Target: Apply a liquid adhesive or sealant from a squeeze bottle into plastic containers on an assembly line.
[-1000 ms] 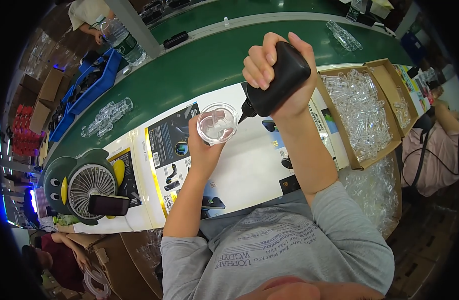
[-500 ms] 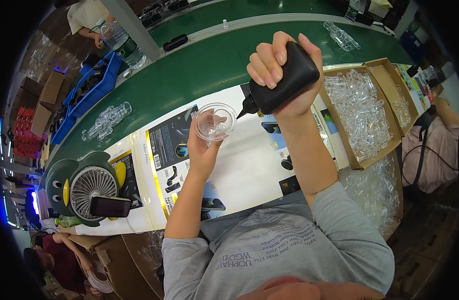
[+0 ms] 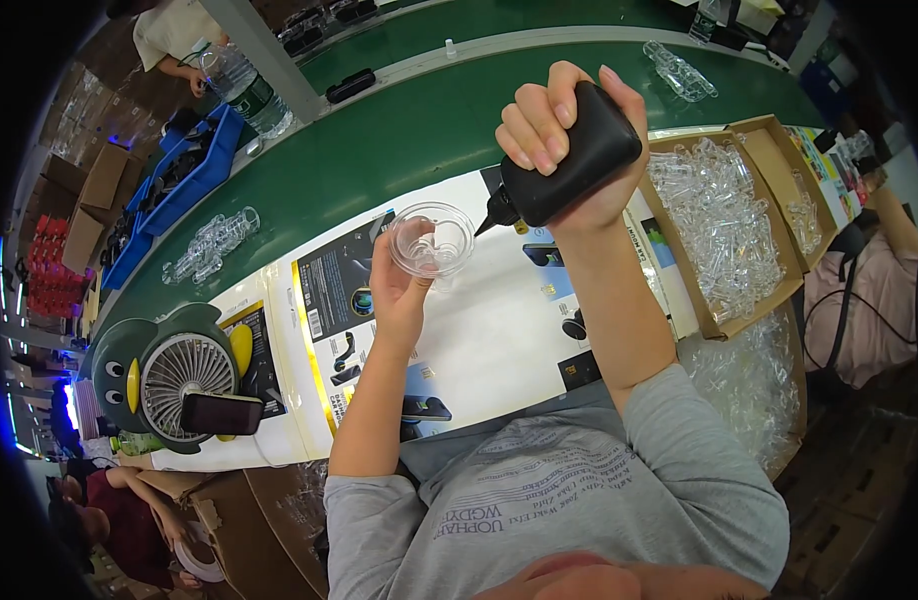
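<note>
My left hand is closed round a clear round plastic part shaped like a cup, held above the printed cardboard sheet. In my right hand is a black squeeze bottle, tilted with its thin nozzle pointing down and left. The nozzle tip is at the right rim of the clear part; whether the two touch, I cannot tell. Fingers of my right hand wrap over the bottle's top side. Any liquid at the tip is too small to make out.
A cardboard box full of clear plastic pieces stands at the right. To the left are a green penguin-shaped fan, a phone and a stack of clear parts. Beyond lie blue bins and a large water bottle. Co-workers sit at both sides.
The clear part has turned and shifted very slightly in my left hand, whose fingers show differently through it. The black bottle and my right hand have barely moved.
</note>
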Demonstrator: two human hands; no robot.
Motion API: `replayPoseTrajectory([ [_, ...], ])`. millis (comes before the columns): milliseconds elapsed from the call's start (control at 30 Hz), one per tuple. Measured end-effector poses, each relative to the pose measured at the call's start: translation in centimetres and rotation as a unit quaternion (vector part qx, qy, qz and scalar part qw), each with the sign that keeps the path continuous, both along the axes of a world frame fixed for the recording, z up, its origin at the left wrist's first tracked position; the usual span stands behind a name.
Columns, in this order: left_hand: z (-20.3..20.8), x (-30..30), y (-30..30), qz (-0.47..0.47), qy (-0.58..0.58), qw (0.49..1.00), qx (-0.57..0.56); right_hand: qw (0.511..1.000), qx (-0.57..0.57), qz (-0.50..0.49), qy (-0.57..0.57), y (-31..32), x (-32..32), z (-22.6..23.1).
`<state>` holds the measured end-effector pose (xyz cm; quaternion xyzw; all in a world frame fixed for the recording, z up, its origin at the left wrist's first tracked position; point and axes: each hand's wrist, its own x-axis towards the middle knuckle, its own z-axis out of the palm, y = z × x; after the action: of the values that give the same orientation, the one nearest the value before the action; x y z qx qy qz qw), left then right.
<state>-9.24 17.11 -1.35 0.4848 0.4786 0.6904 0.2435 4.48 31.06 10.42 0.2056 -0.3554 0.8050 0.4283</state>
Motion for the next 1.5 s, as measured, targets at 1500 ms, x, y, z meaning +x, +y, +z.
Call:
replayPoseTrajectory([
  [1500, 0.1, -0.4, 0.2, -0.035, -0.107, 0.993, -0.016, 0.998, -0.05, -0.008, 0.031, 0.9, 0.2, 0.3],
])
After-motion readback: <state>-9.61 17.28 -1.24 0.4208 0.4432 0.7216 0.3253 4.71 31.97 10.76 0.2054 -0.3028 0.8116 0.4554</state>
